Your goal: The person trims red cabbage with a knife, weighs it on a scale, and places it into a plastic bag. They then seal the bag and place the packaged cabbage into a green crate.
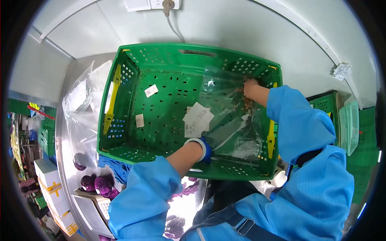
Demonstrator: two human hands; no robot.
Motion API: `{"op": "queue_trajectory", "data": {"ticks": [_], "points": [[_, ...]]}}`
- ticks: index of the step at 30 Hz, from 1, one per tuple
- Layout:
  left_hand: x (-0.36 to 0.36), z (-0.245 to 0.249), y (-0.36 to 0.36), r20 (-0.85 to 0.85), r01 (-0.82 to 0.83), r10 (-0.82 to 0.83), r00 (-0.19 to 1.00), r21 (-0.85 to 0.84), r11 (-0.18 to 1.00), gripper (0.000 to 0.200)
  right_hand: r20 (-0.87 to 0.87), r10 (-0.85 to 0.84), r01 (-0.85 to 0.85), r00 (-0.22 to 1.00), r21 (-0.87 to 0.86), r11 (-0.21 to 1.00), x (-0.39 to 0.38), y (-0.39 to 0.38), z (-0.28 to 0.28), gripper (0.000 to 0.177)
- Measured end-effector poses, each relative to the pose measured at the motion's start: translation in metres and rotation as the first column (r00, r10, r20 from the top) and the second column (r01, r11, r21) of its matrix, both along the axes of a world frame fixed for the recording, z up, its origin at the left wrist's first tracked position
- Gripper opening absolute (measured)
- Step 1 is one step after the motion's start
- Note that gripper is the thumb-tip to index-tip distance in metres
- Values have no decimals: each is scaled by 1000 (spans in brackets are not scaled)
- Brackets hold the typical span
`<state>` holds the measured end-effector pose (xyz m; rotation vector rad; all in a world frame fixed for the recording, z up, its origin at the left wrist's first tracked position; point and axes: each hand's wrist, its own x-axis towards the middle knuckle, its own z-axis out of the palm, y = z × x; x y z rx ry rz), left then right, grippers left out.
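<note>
A large green perforated crate (161,100) with yellow handles stands before me. Inside lie a clear plastic bag (229,116), several white paper labels (197,118) and brown scraps at the right. My right hand (250,86) is closed at the back right of the crate, by the bag's upper corner; what its fingers hold is too small to make out. My left hand (206,150), in a blue covering with a white band at the wrist, reaches in over the front wall beside the bag's lower left edge. Its fingers are hidden.
Clear plastic bags (82,100) lie on the metal table left of the crate. Purple cabbages (103,185) sit at the front left, near a grey tray (90,209). White boxes (52,184) are stacked further left; green crates (325,104) stand at the right.
</note>
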<state>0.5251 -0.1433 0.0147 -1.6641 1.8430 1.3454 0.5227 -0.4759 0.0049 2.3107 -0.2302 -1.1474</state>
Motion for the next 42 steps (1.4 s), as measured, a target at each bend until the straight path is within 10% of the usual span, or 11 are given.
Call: {"op": "queue_trajectory", "data": {"ticks": [6,10,13,15,17,19,24,27,32,37,42], "points": [[11,-3,-6,-184,55,-41,982,73,996,54,-395,273,-254,877,100,962,10,88,60,40],[35,77,23,-36,-347,348,937,-214,913,57,-408,309,-202,859,286,937,-27,60,36,47],[47,145,124,-516,-709,539,666,-663,241,44,-159,198,-132,967,354,926,-11,82,80,31],[39,187,213,-826,-941,531,190,-307,-142,39,202,192,-273,960,538,797,-5,126,125,28],[9,209,302,-918,-804,336,-210,-33,-594,33,578,151,-527,802,566,634,-14,189,167,17],[-44,198,391,-820,-386,436,-370,-291,-875,23,761,45,-704,647,573,419,-33,253,195,17],[-276,66,501,-681,-54,260,-685,-308,-950,30,154,19,-149,988,976,-161,-123,417,152,37],[-414,-32,486,-465,98,23,-885,-234,-967,37,150,195,-110,969,973,-201,-177,509,67,76],[-433,-48,426,-349,276,-480,-805,496,-824,41,-202,168,236,965,948,-215,-241,609,-55,84],[-394,22,419,-430,186,-350,-832,378,-907,43,-147,135,174,980,960,-218,-227,603,13,61],[-328,112,378,-590,103,-262,-764,290,-952,35,-288,-1,251,958,839,-483,-196,555,79,55]]}}
